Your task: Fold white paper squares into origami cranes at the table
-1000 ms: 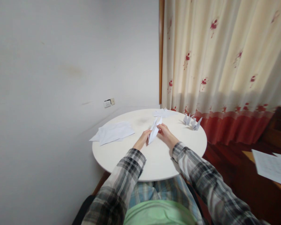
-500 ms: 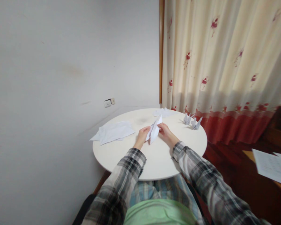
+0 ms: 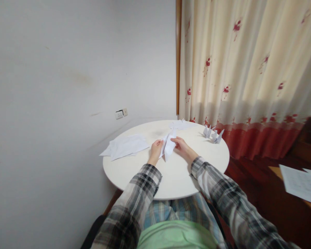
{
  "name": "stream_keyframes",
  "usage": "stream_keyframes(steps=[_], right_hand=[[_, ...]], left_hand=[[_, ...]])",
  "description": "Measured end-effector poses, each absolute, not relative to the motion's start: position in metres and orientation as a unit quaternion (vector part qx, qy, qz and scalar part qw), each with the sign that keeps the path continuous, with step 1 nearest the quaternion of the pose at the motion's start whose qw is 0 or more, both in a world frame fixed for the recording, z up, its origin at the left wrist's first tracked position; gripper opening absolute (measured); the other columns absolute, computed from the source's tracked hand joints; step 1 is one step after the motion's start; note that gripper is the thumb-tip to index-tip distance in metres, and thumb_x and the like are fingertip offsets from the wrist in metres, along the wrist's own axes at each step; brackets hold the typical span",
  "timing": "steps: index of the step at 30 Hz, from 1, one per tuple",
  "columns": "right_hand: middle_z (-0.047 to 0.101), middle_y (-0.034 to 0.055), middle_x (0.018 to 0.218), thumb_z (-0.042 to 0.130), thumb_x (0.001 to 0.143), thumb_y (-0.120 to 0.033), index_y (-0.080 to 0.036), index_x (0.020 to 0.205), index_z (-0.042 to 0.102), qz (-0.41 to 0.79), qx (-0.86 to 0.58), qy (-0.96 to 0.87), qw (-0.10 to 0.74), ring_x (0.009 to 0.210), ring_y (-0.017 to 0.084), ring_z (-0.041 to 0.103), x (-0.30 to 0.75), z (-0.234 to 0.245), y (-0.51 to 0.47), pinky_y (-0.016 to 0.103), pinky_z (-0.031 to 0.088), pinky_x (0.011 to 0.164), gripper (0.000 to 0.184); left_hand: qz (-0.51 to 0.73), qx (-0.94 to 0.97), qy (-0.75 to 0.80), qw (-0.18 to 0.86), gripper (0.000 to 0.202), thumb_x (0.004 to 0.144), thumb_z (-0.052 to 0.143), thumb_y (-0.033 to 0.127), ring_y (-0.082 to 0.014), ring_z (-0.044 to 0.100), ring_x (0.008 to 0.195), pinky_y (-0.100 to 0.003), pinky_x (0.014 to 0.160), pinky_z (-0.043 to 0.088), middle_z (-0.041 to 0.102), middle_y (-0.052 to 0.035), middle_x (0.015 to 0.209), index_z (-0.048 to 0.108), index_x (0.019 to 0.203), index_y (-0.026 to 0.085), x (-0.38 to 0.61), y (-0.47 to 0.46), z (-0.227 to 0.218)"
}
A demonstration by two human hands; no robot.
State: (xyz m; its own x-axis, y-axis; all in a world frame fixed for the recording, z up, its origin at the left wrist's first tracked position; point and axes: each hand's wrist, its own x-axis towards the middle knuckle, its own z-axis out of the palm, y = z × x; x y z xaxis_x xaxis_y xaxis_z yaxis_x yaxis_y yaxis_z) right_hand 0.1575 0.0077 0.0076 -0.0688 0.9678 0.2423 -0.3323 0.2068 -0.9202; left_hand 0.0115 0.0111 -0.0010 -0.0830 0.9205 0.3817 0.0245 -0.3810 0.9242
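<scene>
A second ago the left hand [image 3: 156, 148] lay low with its fingers stretched along the near edge of the folded paper [image 3: 168, 147]. It has since lifted and curled, and now pinches the paper's left side from higher up. The right hand [image 3: 181, 147] has shifted a little to the left at the top. The paper, then a narrow slanted strip, has spread wider, its lower tip pointing down toward the bench [image 3: 176, 176].

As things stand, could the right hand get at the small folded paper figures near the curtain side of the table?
Probably yes: only bare table lies between the right hand and the paper figures, though that hand pinches the folded sheet with the left hand.
</scene>
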Motion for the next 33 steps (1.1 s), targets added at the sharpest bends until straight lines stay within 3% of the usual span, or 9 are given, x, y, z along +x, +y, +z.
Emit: stream_keyframes(steps=[13, 19, 24, 29, 33], right_hand=[[0.05, -0.0071, 0.054, 0.077, 0.043, -0.026, -0.02, 0.061, 0.045, 0.529, -0.356, -0.424, 0.644, 0.051, 0.007, 0.047, 0.1602, 0.0048, 0.0105, 0.022, 0.037, 0.053, 0.037], [0.052, -0.006, 0.055, 0.077, 0.044, -0.027, -0.019, 0.062, 0.045, 0.547, -0.335, -0.424, 0.639, 0.052, 0.008, 0.048, 0.16, 0.0067, 0.0097, 0.023, 0.036, 0.052, 0.037], [0.054, -0.005, 0.057, 0.077, 0.045, -0.029, -0.019, 0.063, 0.048, 0.55, -0.335, -0.434, 0.631, 0.052, 0.008, 0.049, 0.1603, 0.0059, 0.0099, 0.023, 0.037, 0.054, 0.036], [0.057, -0.0036, 0.062, 0.076, 0.048, -0.034, -0.019, 0.063, 0.052, 0.547, -0.345, -0.435, 0.627, 0.059, 0.009, 0.052, 0.1619, 0.0038, 0.0096, 0.023, 0.04, 0.059, 0.031], [0.057, -0.0036, 0.062, 0.075, 0.048, -0.035, -0.019, 0.062, 0.054, 0.544, -0.355, -0.433, 0.625, 0.06, 0.009, 0.051, 0.1632, 0.0026, 0.0101, 0.023, 0.038, 0.06, 0.029]], left_hand=[[0.62, 0.555, 0.408, 0.374, 0.023, 0.066, 0.059, 0.039, -0.0133, 0.051, 0.064, -0.024, 0.06, 0.038, 0.057, -0.0002, 0.065, 0.056, 0.067, 0.016, 0.0113, 0.011, -0.0016], [0.617, 0.543, 0.384, 0.421, 0.032, 0.059, 0.068, 0.033, -0.016, 0.058, 0.072, -0.027, 0.068, 0.043, 0.063, -0.0049, 0.077, 0.056, 0.082, 0.015, 0.0138, 0.0109, -0.0016], [0.624, 0.526, 0.401, 0.415, 0.028, 0.068, 0.06, 0.029, -0.0177, 0.06, 0.076, -0.029, 0.072, 0.045, 0.065, -0.0074, 0.085, 0.057, 0.09, 0.014, 0.012, 0.0109, -0.001], [0.644, 0.533, 0.423, 0.35, 0.043, 0.072, 0.051, 0.02, -0.017, 0.059, 0.085, -0.029, 0.077, 0.044, 0.063, -0.0053, 0.101, 0.051, 0.115, 0.018, 0.0073, 0.0109, 0.001], [0.636, 0.549, 0.413, 0.351, 0.042, 0.072, 0.049, 0.019, -0.0181, 0.058, 0.091, -0.029, 0.082, 0.043, 0.063, -0.0037, 0.104, 0.055, 0.114, 0.021, 0.0067, 0.0135, -0.0009]])
